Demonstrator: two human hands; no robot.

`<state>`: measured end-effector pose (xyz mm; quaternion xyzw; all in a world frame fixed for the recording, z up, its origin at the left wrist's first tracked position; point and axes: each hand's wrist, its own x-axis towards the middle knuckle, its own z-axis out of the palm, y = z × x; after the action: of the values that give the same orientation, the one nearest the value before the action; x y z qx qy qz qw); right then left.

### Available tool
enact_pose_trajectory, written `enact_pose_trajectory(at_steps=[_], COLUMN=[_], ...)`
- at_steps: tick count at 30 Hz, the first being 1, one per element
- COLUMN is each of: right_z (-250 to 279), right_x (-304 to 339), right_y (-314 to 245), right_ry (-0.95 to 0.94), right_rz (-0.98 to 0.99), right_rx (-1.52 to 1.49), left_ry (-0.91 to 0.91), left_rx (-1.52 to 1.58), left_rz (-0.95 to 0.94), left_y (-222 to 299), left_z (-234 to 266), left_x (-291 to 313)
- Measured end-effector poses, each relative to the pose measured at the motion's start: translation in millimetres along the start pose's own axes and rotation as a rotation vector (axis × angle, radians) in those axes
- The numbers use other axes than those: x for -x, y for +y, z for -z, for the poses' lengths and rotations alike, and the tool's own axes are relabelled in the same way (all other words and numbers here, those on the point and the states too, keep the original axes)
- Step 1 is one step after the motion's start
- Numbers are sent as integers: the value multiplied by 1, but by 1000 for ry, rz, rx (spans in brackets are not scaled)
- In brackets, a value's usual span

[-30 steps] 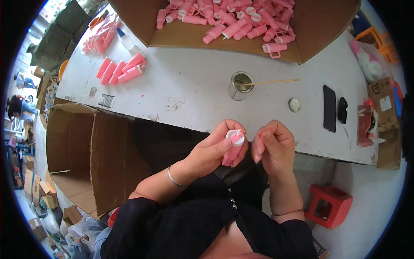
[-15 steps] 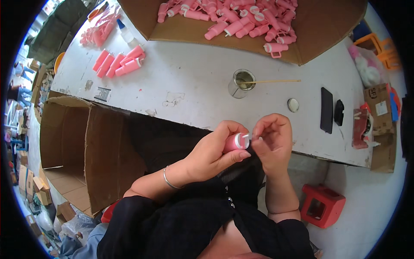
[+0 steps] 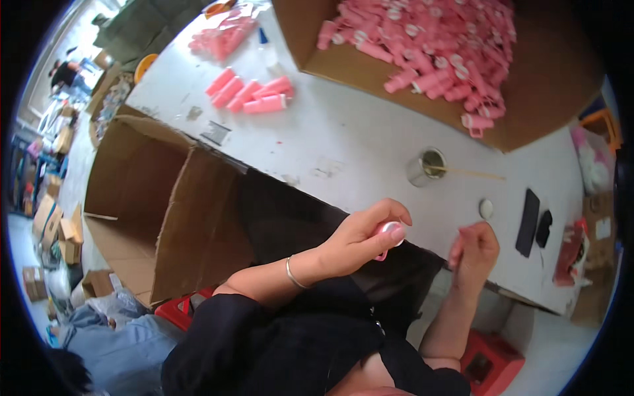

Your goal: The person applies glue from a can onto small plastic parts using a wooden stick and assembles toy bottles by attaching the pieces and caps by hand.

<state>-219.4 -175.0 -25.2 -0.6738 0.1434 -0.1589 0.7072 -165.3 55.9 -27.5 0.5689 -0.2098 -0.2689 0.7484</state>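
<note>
My left hand is closed around a small pink tumbler with a white lid, just off the front edge of the table. The thumb lies over the lid, and most of the tumbler is hidden by the fingers. To the right, apart from it, my right hand is raised with its fingers curled in. Whatever those fingers hold, if anything, does not show. Nearest to the hands on the table stand a metal can with a thin wooden stick across it and a small round lid.
A big cardboard box at the back holds a heap of pink tumblers. Several pink tumblers lie at the table's left, near a blue-tipped bottle. An open carton stands left of me; a black slab lies at right.
My hands have come apart, the right one moving away rightward with curled fingers. My left thumb now covers the tumbler's lid. The whole view has swung, shifting the table's things right and down.
</note>
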Motion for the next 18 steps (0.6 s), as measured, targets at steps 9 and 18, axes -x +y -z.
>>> enact_pose_trajectory(at_steps=[9, 18], right_z=[-9, -4], right_x=[-19, -31], right_y=[4, 30], right_ry=[250, 91], right_rz=[202, 84], right_rx=[122, 166], left_ry=[559, 716], left_rx=[-502, -1389], left_rz=[-141, -166], left_y=[21, 28], left_z=[111, 199], left_x=[18, -2])
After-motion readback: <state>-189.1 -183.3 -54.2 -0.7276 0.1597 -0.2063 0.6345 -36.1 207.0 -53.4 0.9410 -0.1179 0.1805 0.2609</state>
